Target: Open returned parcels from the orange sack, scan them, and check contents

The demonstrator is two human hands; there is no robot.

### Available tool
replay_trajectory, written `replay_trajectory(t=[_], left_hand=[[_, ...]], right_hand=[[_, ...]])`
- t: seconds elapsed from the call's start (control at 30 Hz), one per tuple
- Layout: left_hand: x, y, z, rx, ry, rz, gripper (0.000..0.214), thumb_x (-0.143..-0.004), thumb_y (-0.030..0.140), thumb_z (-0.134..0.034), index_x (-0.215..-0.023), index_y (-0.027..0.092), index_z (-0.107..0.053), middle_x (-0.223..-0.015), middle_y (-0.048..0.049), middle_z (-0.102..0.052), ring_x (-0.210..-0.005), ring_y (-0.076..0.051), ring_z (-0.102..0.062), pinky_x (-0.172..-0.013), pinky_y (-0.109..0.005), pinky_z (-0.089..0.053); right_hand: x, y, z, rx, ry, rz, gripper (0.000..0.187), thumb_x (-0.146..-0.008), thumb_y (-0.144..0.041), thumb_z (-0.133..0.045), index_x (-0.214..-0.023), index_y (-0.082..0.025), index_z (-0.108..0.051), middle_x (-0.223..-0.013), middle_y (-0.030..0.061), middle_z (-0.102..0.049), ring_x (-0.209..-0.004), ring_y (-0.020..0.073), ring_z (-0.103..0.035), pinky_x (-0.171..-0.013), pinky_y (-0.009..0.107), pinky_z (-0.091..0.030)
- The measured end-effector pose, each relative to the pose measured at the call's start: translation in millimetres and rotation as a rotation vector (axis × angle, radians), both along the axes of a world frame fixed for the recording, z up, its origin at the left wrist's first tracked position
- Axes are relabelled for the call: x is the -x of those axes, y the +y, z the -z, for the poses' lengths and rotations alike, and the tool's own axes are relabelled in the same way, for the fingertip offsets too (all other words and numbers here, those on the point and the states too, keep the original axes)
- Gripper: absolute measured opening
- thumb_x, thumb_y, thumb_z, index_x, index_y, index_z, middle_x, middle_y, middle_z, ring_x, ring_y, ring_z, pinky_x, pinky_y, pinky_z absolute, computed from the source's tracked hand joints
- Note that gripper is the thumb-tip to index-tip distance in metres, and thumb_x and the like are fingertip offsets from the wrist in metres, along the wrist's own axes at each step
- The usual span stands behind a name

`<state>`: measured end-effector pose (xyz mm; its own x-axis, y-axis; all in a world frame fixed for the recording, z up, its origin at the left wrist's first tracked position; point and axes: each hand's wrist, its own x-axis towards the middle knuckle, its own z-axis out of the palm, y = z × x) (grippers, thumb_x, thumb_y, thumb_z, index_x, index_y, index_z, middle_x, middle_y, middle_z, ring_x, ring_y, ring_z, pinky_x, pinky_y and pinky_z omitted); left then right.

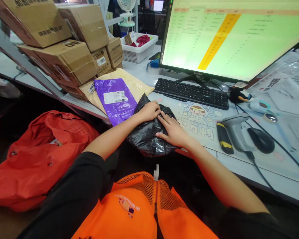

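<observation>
A black plastic bag (151, 139), bulky and wrinkled, sits at the table's front edge, partly overhanging it. My left hand (149, 111) lies on its top with the fingers curled into the plastic. Pressed flat on the bag's right side is my right hand (173, 131), its fingers stretched out and the thumb apart. The fingertips of both hands almost meet. What the bag contains is hidden. Just left of it, a purple mailer (117, 103) with a white label overlaps a yellowish padded envelope (137, 81).
Cardboard boxes (62, 61) are stacked at left, near a white basket (139, 49). A keyboard (191, 93) stands below the monitor (229, 39). To the right lie a box cutter (224, 137), a barcode scanner (235, 131) and a mouse (261, 140). A red bag (42, 159) is at lower left.
</observation>
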<state>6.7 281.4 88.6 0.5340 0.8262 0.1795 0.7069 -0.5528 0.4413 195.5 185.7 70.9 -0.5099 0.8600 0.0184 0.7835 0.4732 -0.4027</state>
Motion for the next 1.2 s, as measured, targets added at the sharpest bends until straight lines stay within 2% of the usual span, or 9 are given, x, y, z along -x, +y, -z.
replay_trajectory(t=[0.1, 0.2, 0.33, 0.5, 0.67, 0.77, 0.87, 1.03, 1.2], left_hand=[[27, -22, -29.4, -0.061, -0.264, -0.021, 0.028, -0.101, 0.02, -0.053, -0.123, 0.013, -0.069, -0.123, -0.0114, -0.072, -0.109, -0.02, -0.07, -0.1, -0.034, -0.055], [59, -61, -46.9, -0.094, -0.221, 0.144, 0.037, -0.104, 0.036, -0.055, -0.134, 0.018, -0.064, -0.134, -0.0106, -0.07, -0.122, -0.022, -0.067, -0.109, -0.038, -0.052], [76, -90, -14.0, -0.15, 0.12, 0.198, 0.058, -0.098, 0.051, -0.063, -0.149, 0.023, -0.056, -0.162, -0.0123, -0.047, -0.155, -0.035, -0.035, -0.128, -0.057, -0.027], [76, -72, 37.7, -0.153, 0.145, 0.144, 0.044, -0.108, 0.037, -0.046, -0.149, 0.025, -0.058, -0.157, -0.0127, -0.053, -0.146, -0.03, -0.049, -0.121, -0.053, -0.039], [76, -55, 7.9, -0.108, 0.058, 0.228, 0.044, -0.105, 0.038, -0.052, -0.143, 0.02, -0.061, -0.15, -0.0147, -0.059, -0.136, -0.028, -0.057, -0.116, -0.049, -0.046], [66, -49, -8.9, -0.223, 0.09, 0.237, 0.053, -0.101, 0.05, -0.058, -0.146, 0.023, -0.06, -0.162, -0.0119, -0.046, -0.153, -0.034, -0.036, -0.127, -0.056, -0.03], [52, -40, -0.6, -0.212, 0.162, 0.269, 0.06, -0.1, 0.055, -0.057, -0.155, 0.033, -0.049, -0.173, -0.0059, -0.03, -0.162, -0.037, -0.015, -0.13, -0.062, -0.016], [30, -25, 28.4, -0.078, 0.144, 0.214, 0.056, -0.107, 0.046, -0.045, -0.161, 0.032, -0.041, -0.175, -0.0074, -0.021, -0.16, -0.034, -0.024, -0.128, -0.054, -0.027], [-3, -32, 28.3, -0.05, 0.131, 0.088, 0.057, -0.107, 0.049, -0.04, -0.161, 0.031, -0.04, -0.174, -0.0101, -0.024, -0.155, -0.038, -0.031, -0.121, -0.061, -0.034]], right_hand=[[3, 1, 21.3, 0.0, -0.023, 0.004, 0.085, -0.095, -0.059, -0.059, -0.165, -0.018, -0.031, -0.173, 0.0156, -0.021, -0.16, 0.0388, -0.02, -0.128, 0.062, -0.025], [-2, 3, 30.5, -0.029, 0.026, -0.015, 0.084, -0.095, -0.062, -0.058, -0.165, -0.021, -0.033, -0.173, 0.0141, -0.024, -0.16, 0.0392, -0.022, -0.127, 0.064, -0.025], [-5, 7, 34.0, -0.049, 0.12, -0.032, 0.086, -0.092, -0.065, -0.061, -0.163, -0.023, -0.038, -0.171, 0.0145, -0.03, -0.158, 0.0407, -0.026, -0.126, 0.066, -0.026], [-8, 10, 32.2, -0.003, 0.347, -0.014, 0.08, -0.096, -0.063, -0.055, -0.162, -0.022, -0.037, -0.168, 0.0158, -0.037, -0.155, 0.0327, -0.036, -0.128, 0.057, -0.029], [-13, 11, 37.1, -0.013, 0.518, 0.146, 0.073, -0.099, -0.064, -0.049, -0.158, -0.022, -0.04, -0.166, 0.0166, -0.04, -0.154, 0.0311, -0.038, -0.128, 0.057, -0.028], [-12, 12, 42.9, -0.049, 0.512, 0.168, 0.06, -0.103, -0.056, -0.044, -0.152, -0.022, -0.046, -0.165, 0.017, -0.041, -0.153, 0.0299, -0.039, -0.128, 0.058, -0.027], [-9, 14, 44.8, -0.071, 0.452, 0.135, 0.057, -0.101, -0.045, -0.046, -0.151, -0.018, -0.047, -0.164, 0.0195, -0.042, -0.154, 0.0296, -0.038, -0.128, 0.058, -0.026], [-12, 25, 33.1, 0.027, 0.45, 0.093, 0.072, -0.095, -0.033, -0.048, -0.162, -0.016, -0.026, -0.164, 0.0193, -0.042, -0.152, 0.0289, -0.042, -0.126, 0.057, -0.031], [-31, 52, 26.2, 0.1, 0.483, 0.114, 0.077, -0.086, -0.026, -0.053, -0.158, -0.018, -0.025, -0.152, 0.0172, -0.058, -0.145, 0.0295, -0.051, -0.123, 0.059, -0.034]])
